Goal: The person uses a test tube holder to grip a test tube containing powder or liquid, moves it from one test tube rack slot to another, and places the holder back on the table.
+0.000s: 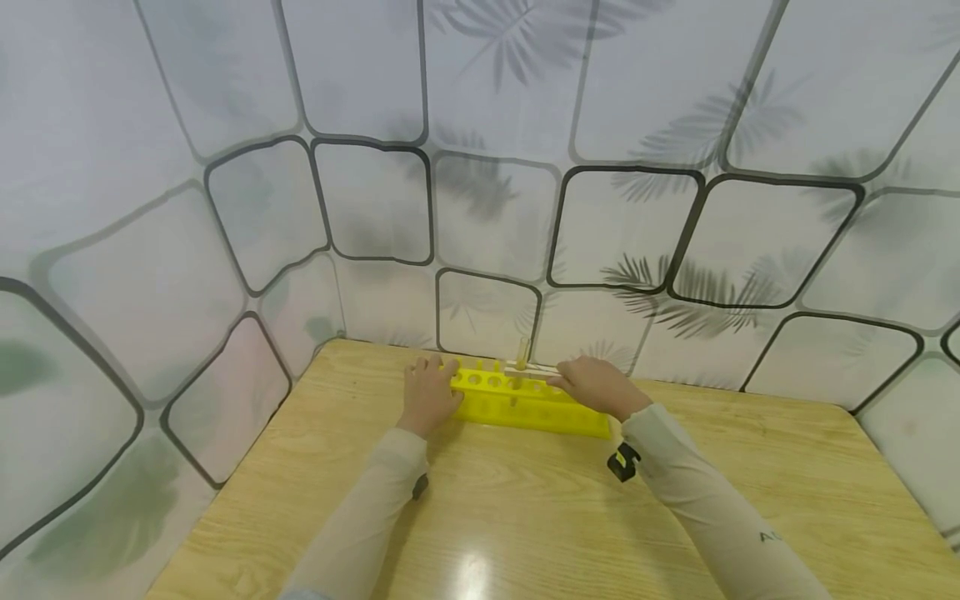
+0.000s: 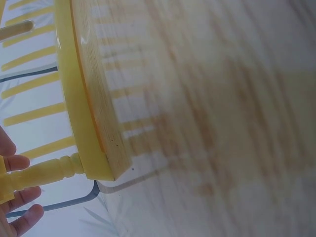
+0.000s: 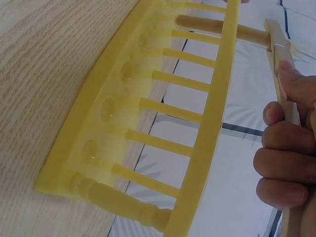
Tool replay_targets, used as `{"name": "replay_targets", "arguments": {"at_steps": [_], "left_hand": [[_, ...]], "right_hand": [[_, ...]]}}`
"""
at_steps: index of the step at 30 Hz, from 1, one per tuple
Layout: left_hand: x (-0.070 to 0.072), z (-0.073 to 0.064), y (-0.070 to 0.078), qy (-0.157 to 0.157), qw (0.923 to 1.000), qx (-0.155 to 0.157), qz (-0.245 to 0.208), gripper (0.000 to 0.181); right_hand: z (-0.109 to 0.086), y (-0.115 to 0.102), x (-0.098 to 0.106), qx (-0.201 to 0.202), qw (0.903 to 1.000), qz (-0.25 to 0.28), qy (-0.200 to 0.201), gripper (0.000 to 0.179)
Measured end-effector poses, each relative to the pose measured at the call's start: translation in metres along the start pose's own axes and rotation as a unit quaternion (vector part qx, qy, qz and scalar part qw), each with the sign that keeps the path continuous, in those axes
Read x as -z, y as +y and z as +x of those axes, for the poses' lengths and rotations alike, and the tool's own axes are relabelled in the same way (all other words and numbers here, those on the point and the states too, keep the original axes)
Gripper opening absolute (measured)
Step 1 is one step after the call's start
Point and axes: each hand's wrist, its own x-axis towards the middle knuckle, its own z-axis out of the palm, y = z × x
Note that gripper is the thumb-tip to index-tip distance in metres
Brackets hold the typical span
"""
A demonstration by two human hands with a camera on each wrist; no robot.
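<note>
A yellow test tube rack (image 1: 532, 414) with a row of round holes stands on the table. My left hand (image 1: 429, 396) grips its left end, fingers around the end post (image 2: 47, 170) in the left wrist view. In my right hand (image 1: 597, 385) is a wooden test tube holder (image 3: 277, 61), its jaws around the upper part of a test tube (image 1: 523, 350). The tube passes upright through a hole near the rack's middle. From the right wrist view, its rounded bottom (image 3: 190, 22) hangs between the top plate and the base, apart from the base.
The rack rests on a light wood-grain table (image 1: 480, 508), close to its back edge. Behind and to the left rises a pale wall covering (image 1: 487, 217) with dark outlined shapes and leaf prints. A dark wrist device (image 1: 622, 462) hangs by the right sleeve.
</note>
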Motion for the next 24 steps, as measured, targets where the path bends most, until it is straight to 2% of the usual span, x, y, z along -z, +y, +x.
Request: {"name": "replay_targets", "arguments": {"at_steps": [10,24], "left_hand": [[-0.0004,-0.0004,0.0009,0.007,1.0,0.0,0.004,0.042],[0.0021,-0.0008,0.0021,-0.011,0.9998,0.01,-0.009,0.043]], "right_hand": [[-0.0008,-0.0001,0.0003,0.003,1.0,-0.004,0.001,0.031],[-0.0033,-0.0029,0.008,0.006,0.9997,-0.021,0.01,0.036]]}}
